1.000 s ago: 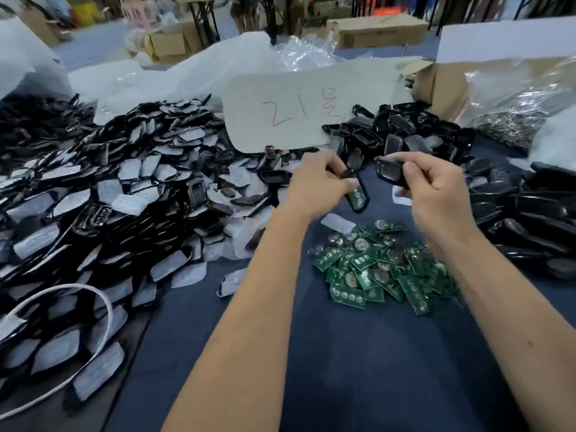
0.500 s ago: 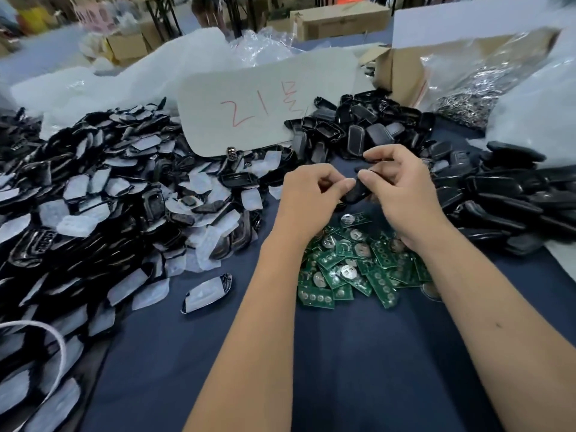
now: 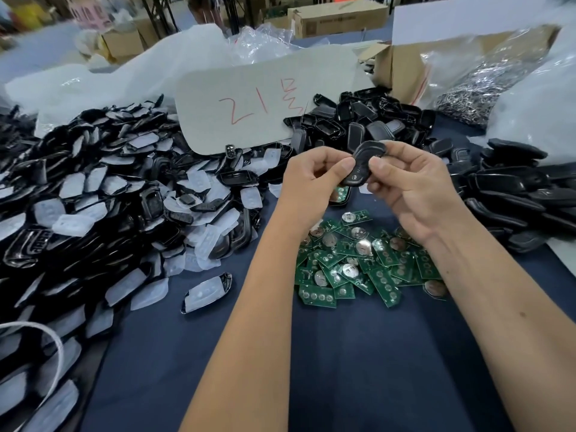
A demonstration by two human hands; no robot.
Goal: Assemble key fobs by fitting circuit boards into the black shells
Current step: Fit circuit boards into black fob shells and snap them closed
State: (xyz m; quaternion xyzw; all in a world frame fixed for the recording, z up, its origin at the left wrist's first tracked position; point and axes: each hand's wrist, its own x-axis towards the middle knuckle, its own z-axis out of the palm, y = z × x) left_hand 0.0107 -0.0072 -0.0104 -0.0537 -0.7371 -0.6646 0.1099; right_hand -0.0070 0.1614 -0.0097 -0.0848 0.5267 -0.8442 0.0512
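Left hand (image 3: 314, 179) and right hand (image 3: 414, 185) pinching one black shell (image 3: 363, 160) between curled fingers, above green circuit boards (image 3: 358, 260)

Grey card sheet (image 3: 249, 110) behind the shell piles bore red handwriting, "21" + a Korean-looking char; nothing else legible.

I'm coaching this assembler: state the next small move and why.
Probably squeeze the black shell closed with both thumbs. The left hand and right hand pinch it together above the circuit boards, and a green board edge shows beneath it.
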